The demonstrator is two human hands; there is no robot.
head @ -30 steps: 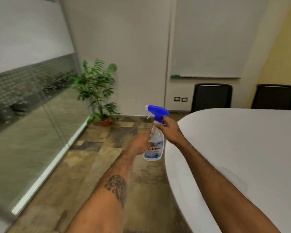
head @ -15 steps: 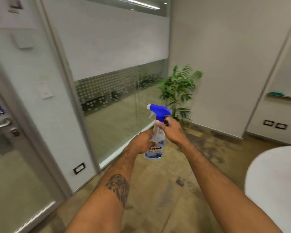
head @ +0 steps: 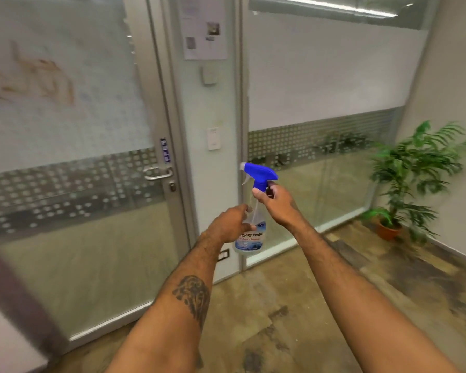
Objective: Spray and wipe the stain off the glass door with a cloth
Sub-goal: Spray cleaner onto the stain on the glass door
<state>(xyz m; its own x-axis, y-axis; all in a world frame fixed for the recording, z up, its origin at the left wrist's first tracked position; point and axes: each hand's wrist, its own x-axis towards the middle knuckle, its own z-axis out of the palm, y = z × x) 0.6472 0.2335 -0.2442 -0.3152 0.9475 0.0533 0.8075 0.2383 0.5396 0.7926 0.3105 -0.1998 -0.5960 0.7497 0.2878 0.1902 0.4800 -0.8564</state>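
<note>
A clear spray bottle [head: 249, 238] with a blue trigger head [head: 260, 173] is held upright in front of me with both hands. My left hand [head: 230, 224] grips its body. My right hand [head: 276, 204] grips the neck just under the blue head. The nozzle points left. The glass door [head: 73, 125] fills the left of the view, with a brownish-orange stain [head: 35, 79] high on its frosted upper pane. No cloth is in view.
The door has a metal lever handle [head: 158, 173] and a keypad [head: 165, 150] on its right edge. A fixed glass partition [head: 320, 146] stands right of the frame post. A potted plant [head: 409, 181] sits in the far right corner on the stone floor.
The view has swung left, away from the table and plant, so the door and its stain now show. Both hands keep the same hold on the bottle.
</note>
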